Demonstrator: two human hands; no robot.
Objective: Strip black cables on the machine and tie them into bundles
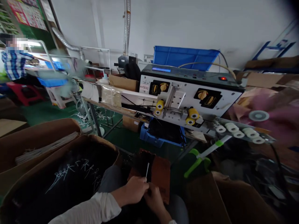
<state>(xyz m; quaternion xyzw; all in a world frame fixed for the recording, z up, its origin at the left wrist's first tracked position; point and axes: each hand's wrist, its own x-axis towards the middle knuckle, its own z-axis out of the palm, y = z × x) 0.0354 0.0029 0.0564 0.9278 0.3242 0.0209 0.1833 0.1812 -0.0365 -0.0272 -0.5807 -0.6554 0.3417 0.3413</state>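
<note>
While the left hand [135,190] curls shut around the foot of a short white wire [147,171], the right hand [154,200] sits curled just beside it, its fingers partly hidden, so it cannot be told whether it has hold of the wire too. The wire stands nearly upright between the hands, its long axis pointing up and away from the person. Its foot disappears into the left hand's fingers, and its free tip shows against a brown pad [161,177] beyond. The left hand is the nearer of the two to the wire's visible length, while the right lies lower and closer to the person. To the left, an open carton [102,146] holds a dark mass with white wires [74,169] lying across it, and a second carton [46,137] beyond it carries a long bundle of wires [46,148]. Ahead, a machine [187,79] with yellow rollers [193,113] stands on a surface [105,107], with a blue crate [154,137] beneath and another blue crate [184,57] behind. Loose white wires [93,116] lie on the green floor, and a co-worker [15,63] in a checked shirt stands at far left.
</note>
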